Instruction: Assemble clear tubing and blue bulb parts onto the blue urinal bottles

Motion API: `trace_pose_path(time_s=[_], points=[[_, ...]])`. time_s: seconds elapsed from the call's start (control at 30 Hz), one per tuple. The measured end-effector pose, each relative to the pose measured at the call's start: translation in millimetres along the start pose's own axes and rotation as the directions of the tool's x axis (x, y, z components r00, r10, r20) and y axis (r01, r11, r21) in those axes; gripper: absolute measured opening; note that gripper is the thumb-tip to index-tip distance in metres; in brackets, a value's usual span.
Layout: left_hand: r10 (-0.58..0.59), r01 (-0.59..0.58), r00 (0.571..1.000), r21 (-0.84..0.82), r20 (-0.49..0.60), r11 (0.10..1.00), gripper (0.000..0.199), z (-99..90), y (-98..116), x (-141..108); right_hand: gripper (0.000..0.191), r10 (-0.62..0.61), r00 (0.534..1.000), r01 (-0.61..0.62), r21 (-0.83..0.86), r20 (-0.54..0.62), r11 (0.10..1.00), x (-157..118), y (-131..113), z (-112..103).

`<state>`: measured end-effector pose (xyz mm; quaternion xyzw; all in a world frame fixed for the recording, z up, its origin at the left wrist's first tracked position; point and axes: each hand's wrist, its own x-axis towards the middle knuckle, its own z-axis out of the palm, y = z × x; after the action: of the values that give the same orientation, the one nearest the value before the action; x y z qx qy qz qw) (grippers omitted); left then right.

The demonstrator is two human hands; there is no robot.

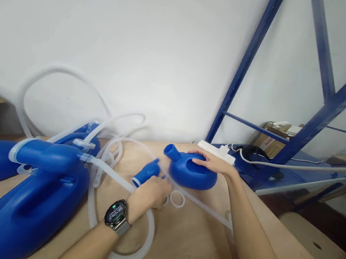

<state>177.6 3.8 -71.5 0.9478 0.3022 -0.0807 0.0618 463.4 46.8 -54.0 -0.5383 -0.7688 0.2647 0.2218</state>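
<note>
My right hand [209, 161] rests on top of a blue plastic urinal bottle [191, 176], its fingers bent over the handle side. The bottle's open neck [170, 150] points up and left. Left of it, my left hand [158, 192], with a watch on the wrist, is closed low over the table; its fingertips are largely hidden. A blue funnel-shaped mouthpiece [146, 173] lies just beyond that hand. Beside the fingers lies a translucent ring [177, 199], and a clear hose [204, 208] passes behind them.
Large blue bottles [43, 210] with a mouthpiece [46, 155] and looped hoses [148, 236] crowd the left side. A white power strip [217, 151] stands behind the right hand. At right are a blue metal rack [248, 63], a cardboard box [270, 144] and a stool [318, 243].
</note>
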Motion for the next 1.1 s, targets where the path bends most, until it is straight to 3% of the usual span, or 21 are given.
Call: trace_pose_path(time_s=[0.13,0.23,0.3,0.4,0.47,0.53,0.67,0.8,1.1], points=[[0.013,-0.018,0.997,-0.063,-0.081,0.998,0.018,-1.7,-8.6,0.6,0.06,-0.011,1.0,0.011,0.013,0.003,1.0,0.6,1.3,-0.4],[-0.006,-0.034,0.971,-0.162,-0.24,0.986,0.029,-12.2,-20.5,-1.0,0.061,-0.026,1.0,0.025,0.03,0.013,0.999,1.2,1.9,-0.4],[-0.075,-0.025,0.924,-0.254,-0.375,0.967,0.028,-20.7,-30.1,-2.0,0.06,-0.034,0.999,0.033,0.043,0.021,0.999,1.4,1.3,-0.4],[-0.253,0.015,0.805,-0.408,-0.536,0.913,0.021,-27.6,-44.4,-0.7,0.06,-0.045,0.998,0.043,0.058,0.037,0.997,1.4,-0.7,-0.6],[-0.36,0.033,0.732,-0.498,-0.578,0.867,0.023,-26.3,-52.2,2.1,0.06,-0.055,0.997,0.052,0.066,0.051,0.996,1.3,-2.0,-0.8],[-0.43,0.045,0.702,-0.567,-0.568,0.822,0.025,-21.9,-58.1,5.5,0.06,-0.069,0.996,0.065,0.075,0.062,0.995,1.2,-2.8,-1.1],[-0.474,0.045,0.73,-0.658,-0.492,0.752,0.03,-12.7,-64.4,10.5,0.058,-0.101,0.992,0.094,0.088,0.077,0.992,0.7,-3.7,-1.4],[-0.415,-0.002,0.787,-0.673,-0.458,0.739,0.064,-12.3,-66.4,10.1,0.052,-0.129,0.987,0.12,0.099,0.091,0.988,0.1,-4.9,-1.6],[-0.199,-0.07,0.875,-0.523,-0.442,0.85,0.058,-28.5,-66.0,-0.1,0.052,-0.112,0.991,0.104,0.102,0.078,0.989,4.5,-7.2,2.5]])
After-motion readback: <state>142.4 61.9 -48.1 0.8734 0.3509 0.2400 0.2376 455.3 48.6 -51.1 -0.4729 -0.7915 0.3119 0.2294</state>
